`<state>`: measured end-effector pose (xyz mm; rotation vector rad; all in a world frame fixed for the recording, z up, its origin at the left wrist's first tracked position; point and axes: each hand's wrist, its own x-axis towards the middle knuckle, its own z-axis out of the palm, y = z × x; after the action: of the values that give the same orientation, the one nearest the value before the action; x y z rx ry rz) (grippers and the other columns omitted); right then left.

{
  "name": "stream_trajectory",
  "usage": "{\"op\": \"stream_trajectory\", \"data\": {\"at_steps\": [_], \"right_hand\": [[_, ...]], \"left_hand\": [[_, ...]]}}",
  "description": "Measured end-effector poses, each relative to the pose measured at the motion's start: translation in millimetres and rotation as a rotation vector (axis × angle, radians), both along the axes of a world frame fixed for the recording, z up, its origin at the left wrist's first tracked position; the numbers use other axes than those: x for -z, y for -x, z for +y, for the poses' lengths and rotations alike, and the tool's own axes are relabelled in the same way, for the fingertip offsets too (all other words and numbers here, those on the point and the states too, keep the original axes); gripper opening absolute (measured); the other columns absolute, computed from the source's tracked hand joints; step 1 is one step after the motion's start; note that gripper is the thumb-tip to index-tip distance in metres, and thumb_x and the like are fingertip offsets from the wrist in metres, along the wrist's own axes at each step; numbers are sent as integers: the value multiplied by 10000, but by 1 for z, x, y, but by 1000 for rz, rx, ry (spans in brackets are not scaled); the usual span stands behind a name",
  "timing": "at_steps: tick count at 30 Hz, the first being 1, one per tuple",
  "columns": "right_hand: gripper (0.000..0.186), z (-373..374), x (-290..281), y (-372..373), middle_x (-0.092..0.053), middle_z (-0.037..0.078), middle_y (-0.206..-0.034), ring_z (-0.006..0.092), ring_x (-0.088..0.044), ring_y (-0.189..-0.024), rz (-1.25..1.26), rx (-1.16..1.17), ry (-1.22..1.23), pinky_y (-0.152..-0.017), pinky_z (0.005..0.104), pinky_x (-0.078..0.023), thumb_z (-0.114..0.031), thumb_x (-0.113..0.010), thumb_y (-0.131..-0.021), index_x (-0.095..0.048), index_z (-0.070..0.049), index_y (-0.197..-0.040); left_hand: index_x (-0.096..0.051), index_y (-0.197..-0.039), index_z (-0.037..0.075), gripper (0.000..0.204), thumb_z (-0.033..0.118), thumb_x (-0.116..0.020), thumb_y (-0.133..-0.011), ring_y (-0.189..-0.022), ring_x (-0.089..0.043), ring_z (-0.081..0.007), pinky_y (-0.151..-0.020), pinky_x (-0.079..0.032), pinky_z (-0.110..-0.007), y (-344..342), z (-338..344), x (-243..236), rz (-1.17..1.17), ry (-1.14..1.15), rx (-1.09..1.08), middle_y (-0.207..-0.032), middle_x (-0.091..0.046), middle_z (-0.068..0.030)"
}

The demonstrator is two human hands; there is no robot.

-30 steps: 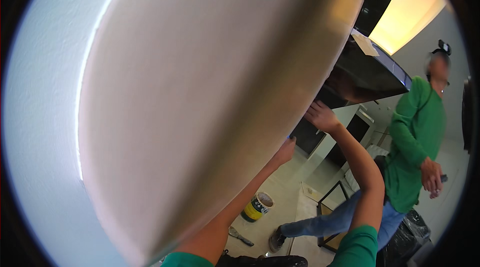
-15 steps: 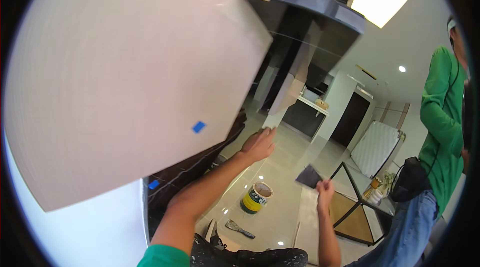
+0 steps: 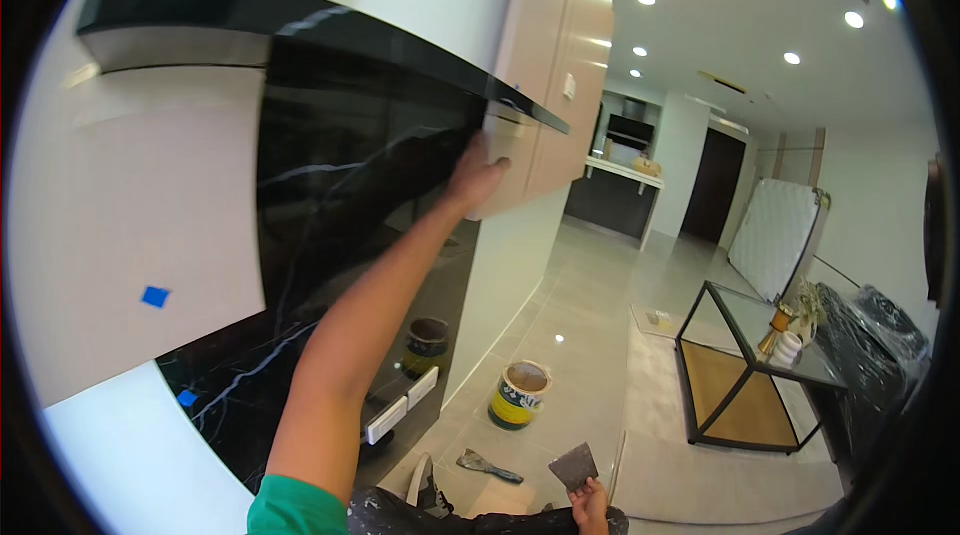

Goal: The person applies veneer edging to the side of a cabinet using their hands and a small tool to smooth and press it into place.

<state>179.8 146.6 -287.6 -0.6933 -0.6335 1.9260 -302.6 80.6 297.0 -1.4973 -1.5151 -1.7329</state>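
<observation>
My left hand [image 3: 478, 177] reaches up with thumb and fingers apart, against the lower edge of a pale pink panel [image 3: 512, 160] under the dark ledge [image 3: 330, 25]. Whether its fingertips press on the panel is hard to make out. Low down by my knees, my right hand [image 3: 590, 507] pinches a dark grey square sheet [image 3: 573, 467] that looks like sandpaper. On the floor between them stands an open tin [image 3: 519, 395] with a yellow and green label, and a putty knife [image 3: 489, 466] lies flat beside it.
Black veined marble [image 3: 330, 150] covers the wall at left, with white sockets [image 3: 402, 407] low on it. Blue tape [image 3: 155, 297] sticks to a pale panel. At right stand a glass-topped table [image 3: 750, 365], plastic-wrapped furniture [image 3: 870, 335] and a leaning mattress [image 3: 775, 240].
My view has swung, and the person in green has left it. My left hand is now up at the panel under the ledge; my right hand sits lower, still holding the square sheet.
</observation>
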Motion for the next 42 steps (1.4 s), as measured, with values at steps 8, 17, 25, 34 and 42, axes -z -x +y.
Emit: {"op": "stream_trajectory", "data": {"at_steps": [8,17,25,34,42], "right_hand": [[110,-12,-27,0,-705,70,-1021,235,-657,-967,213,-33,203,-822,426,-503,-191,-508,-902,-584,-129,-953],[89,-18,-28,9,-683,27,-1047,213,-639,-960,110,-107,253,-806,400,-464,-217,-507,-910,-572,-163,-938],[145,-25,-42,21,-701,46,-1064,196,-661,-932,104,-59,313,-759,360,-495,-224,-509,-922,-570,-144,-1027],[119,-31,-61,25,-672,6,-1083,190,-640,-968,114,-37,258,-804,361,-464,-216,-555,-919,-561,-164,-1026],[136,-26,-46,20,-608,-21,-1160,182,-586,-1041,-2,-197,260,-846,400,-427,-197,-564,-904,-547,-179,-1038]], "left_hand": [[-538,-1195,4,473,233,-684,-808,-1010,-634,-219,-884,-494,-358,-18,14,-14,-343,110,318,-1123,-649,-137],[-501,-1298,-8,582,335,-625,-845,-1162,-554,-241,-1018,-396,-370,-40,-5,-30,-443,302,521,-1240,-598,-126],[-466,-1347,5,616,340,-618,-854,-1254,-484,-235,-1086,-320,-386,-30,1,-40,-464,376,522,-1322,-547,-108],[-480,-1379,-5,486,328,-438,-1027,-1318,-458,-306,-1147,-295,-407,-28,16,6,-488,-152,729,-1407,-521,-138],[-518,-1278,11,487,375,-521,-953,-1168,-564,-217,-1031,-400,-369,-9,8,-27,-491,229,662,-1236,-619,-89]]}}
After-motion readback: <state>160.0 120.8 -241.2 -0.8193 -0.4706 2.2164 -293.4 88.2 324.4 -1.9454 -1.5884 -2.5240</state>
